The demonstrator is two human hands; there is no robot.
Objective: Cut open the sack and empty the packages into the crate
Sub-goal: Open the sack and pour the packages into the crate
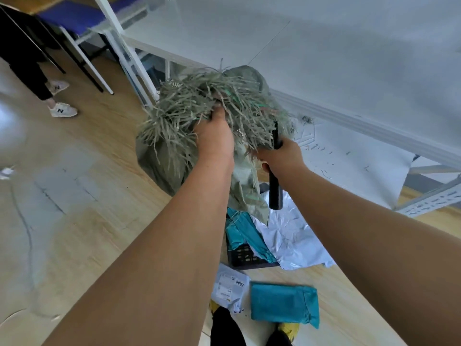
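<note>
A grey-green woven sack (162, 156) with a badly frayed, stringy end hangs lifted in front of me. My left hand (215, 138) grips the frayed fabric near the top. My right hand (282, 156) holds the sack's edge together with a black-handled cutter (275, 188), whose handle points down. Below the sack stands a dark plastic crate (245, 257), partly hidden by my left arm. A teal package (245, 233) and a silver-white package (296, 238) lie in and over the crate.
On the wooden floor near my feet lie a teal package (284, 304) and a white labelled package (230, 288). A white table (324, 71) runs behind the sack. A person's legs and sneakers (62, 109) stand at the far left.
</note>
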